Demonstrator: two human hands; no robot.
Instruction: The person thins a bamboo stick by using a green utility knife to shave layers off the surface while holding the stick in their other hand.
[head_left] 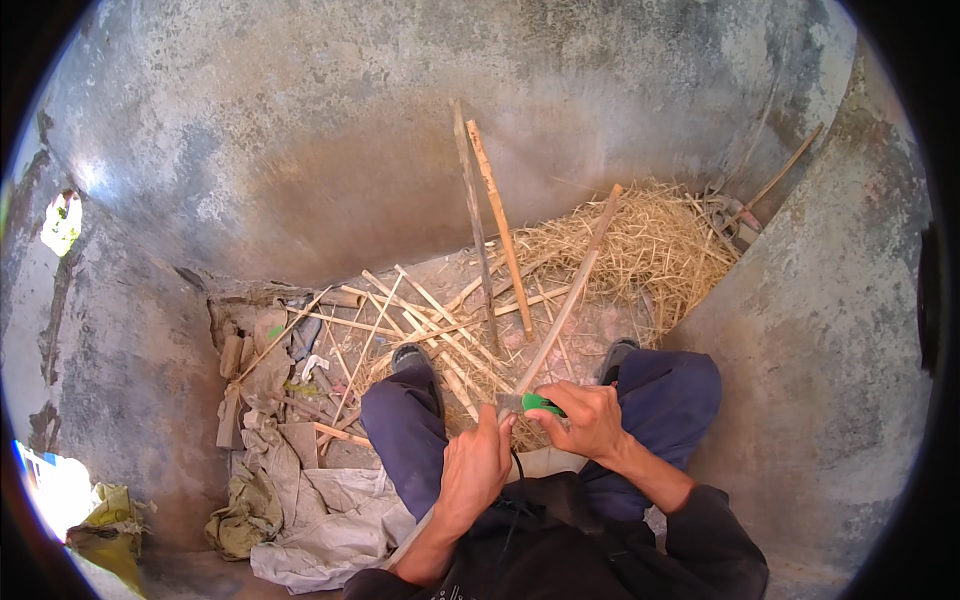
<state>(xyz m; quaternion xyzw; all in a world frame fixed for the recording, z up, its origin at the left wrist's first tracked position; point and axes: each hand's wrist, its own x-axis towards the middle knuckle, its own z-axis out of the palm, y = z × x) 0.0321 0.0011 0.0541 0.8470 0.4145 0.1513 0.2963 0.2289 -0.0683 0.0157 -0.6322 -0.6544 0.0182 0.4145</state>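
My right hand [585, 420] is closed around the green handle of a cutter knife [541, 404]. Its grey blade lies across the near part of a long wooden stick [572, 300], which slants away from me with its far end raised. My left hand [475, 465] is closed on the near part of this stick, thumb and forefinger beside the blade's tip. The curled fingers beneath are hidden, and so is the stick's near end. Both hands work in front of my lap, between my knees.
Two sticks [497, 225] lean against the curved grey wall [350, 130]. Several thin split sticks [440, 325] lie crisscross beyond my feet. A straw heap [650, 250] is at the far right. Crumpled sacking [320, 520] lies at the left, below scraps of wood [230, 415].
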